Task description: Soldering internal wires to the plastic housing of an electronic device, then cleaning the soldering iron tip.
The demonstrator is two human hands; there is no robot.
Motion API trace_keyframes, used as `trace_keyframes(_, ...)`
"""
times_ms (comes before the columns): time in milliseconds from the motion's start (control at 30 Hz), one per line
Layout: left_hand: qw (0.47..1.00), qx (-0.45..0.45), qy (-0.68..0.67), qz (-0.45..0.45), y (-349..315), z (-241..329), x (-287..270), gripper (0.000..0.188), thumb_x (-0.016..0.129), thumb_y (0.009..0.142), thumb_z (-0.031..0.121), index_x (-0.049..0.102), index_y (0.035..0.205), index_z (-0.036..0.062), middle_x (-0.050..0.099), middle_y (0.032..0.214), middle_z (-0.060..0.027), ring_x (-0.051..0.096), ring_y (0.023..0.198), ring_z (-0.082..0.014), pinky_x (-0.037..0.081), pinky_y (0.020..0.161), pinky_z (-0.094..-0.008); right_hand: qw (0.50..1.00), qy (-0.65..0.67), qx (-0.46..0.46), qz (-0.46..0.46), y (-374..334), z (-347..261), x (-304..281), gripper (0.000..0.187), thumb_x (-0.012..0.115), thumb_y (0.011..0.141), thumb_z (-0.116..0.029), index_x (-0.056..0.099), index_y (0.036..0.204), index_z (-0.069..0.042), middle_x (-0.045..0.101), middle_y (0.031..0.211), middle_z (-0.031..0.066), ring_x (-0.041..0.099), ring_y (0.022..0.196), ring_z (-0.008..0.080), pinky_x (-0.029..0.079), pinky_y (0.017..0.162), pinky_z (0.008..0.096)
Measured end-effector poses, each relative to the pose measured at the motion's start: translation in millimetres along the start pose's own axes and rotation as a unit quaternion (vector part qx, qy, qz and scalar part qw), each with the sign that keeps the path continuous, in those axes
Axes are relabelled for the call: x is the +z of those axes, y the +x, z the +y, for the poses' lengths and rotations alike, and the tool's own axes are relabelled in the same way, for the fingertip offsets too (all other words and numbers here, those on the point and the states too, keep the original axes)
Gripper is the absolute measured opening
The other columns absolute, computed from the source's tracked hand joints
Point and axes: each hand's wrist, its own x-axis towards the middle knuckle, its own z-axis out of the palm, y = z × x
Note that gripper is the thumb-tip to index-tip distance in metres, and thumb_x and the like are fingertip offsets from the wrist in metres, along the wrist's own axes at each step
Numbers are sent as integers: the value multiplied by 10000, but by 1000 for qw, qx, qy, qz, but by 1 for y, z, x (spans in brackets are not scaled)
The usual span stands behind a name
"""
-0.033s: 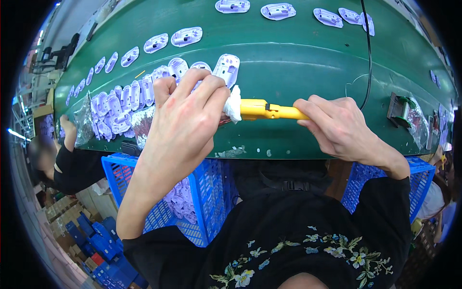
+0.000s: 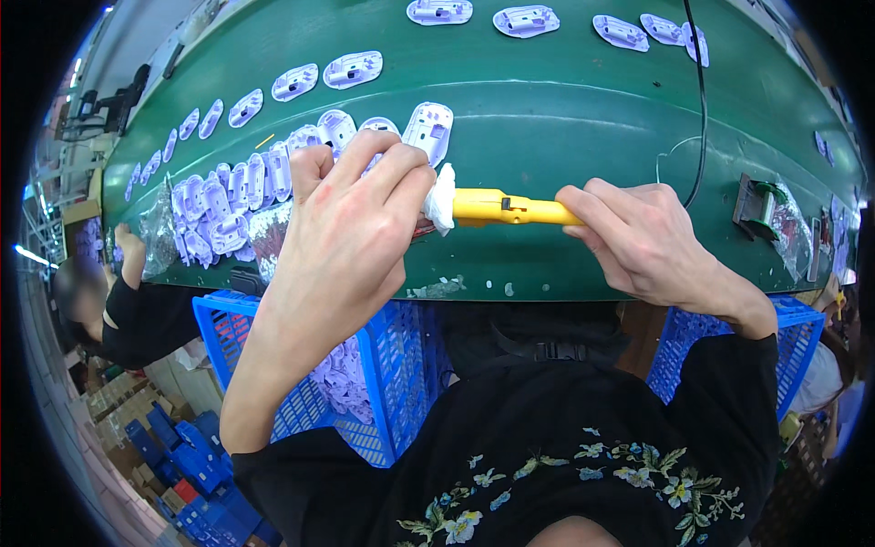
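Observation:
Over the green table I hold a yellow tool roughly level between my two hands. Its slim right end lies in the closed fingers of my right hand. At its thicker left end is a crumpled white wad, like tissue or cloth. My left hand is closed on this wad; its fingertips and the tool's tip are hidden, so the tool's exact kind does not show. Just beyond the left hand lies a pale purple plastic shell, with a heap of similar shells to its left.
More shells lie in rows across the table. A black cable hangs down right of centre. A small dark stand sits at right. Blue crates stand below the table edge. At left, another person's arm reaches in.

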Motion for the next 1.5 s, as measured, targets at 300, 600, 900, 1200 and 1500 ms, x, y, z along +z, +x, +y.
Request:
trace_keyframes(300,996,29,-66,-53,5,-12,-14,303,753,757,10,683,1046,69,655,1100,-37,586,1118,-245,334,895,-416,989,-135,-55,30,-2,-6,-9,249,689,871,-102,594,1081,-8,472,755,49,586,580,189,464,490,329)
trace_keyframes(600,995,-39,-35,79,-15,6,-2,407,841,666,56,705,1045,112,673,1118,-2,603,1154,-232,339,916,-401,999,-35,-10,23,-6,-6,-4,242,703,896,-113,590,1092,-27,485,752,61,570,562,215,456,492,354)
trace_keyframes(900,996,0,-78,52,-20,-15,-8,332,783,612,47,697,928,105,683,1056,2,600,1167,-253,348,928,-392,1000,17,-14,3,-1,-19,-9,274,702,901,-106,593,1136,-18,506,774,80,551,551,248,428,488,375)
trace_keyframes(1200,996,10,-77,42,-21,-12,-14,343,780,604,49,717,938,95,684,1042,-23,596,1183,-284,355,949,-409,999,-34,-11,19,-6,-24,-12,288,729,861,-102,606,1097,9,453,739,66,512,518,201,400,456,346)
trace_keyframes(1500,999,11,-15,29,-29,-3,-28,360,804,564,29,724,912,72,706,1018,-45,613,1194,-317,390,986,-398,999,27,-32,9,-8,-26,-13,323,714,857,-46,616,1146,61,494,741,92,493,535,228,368,482,362)
